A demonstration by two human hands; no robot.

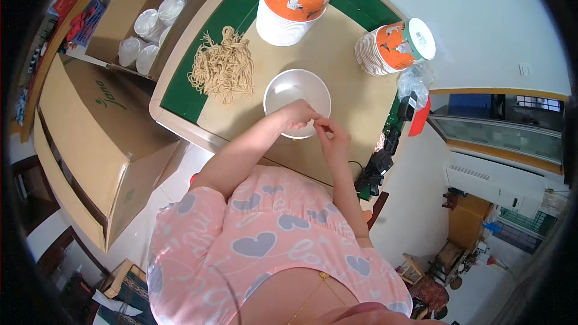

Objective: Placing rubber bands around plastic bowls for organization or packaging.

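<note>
Over the near side of a round white tub [283,86], my two hands meet with their fingertips close together. My left hand [295,114] is closed in a pinch above the tub's opening. Beside it, my right hand [333,138] pinches with thumb and finger at the tub's near right rim. What the fingers hold is too small to make out. A tangled pile of tan cord [224,67] lies on the table to the left of the tub. Behind the tub stands a tall stack of white tubs [288,15] with an orange and green printed one on top.
A smaller tilted stack of printed tubs [394,48] sits at the far right, beside a clear plastic bag [416,79]. Black devices [376,171] line the table's right edge. Left of the table are a carton of wrapped cups [114,15] and a large cardboard box [84,138].
</note>
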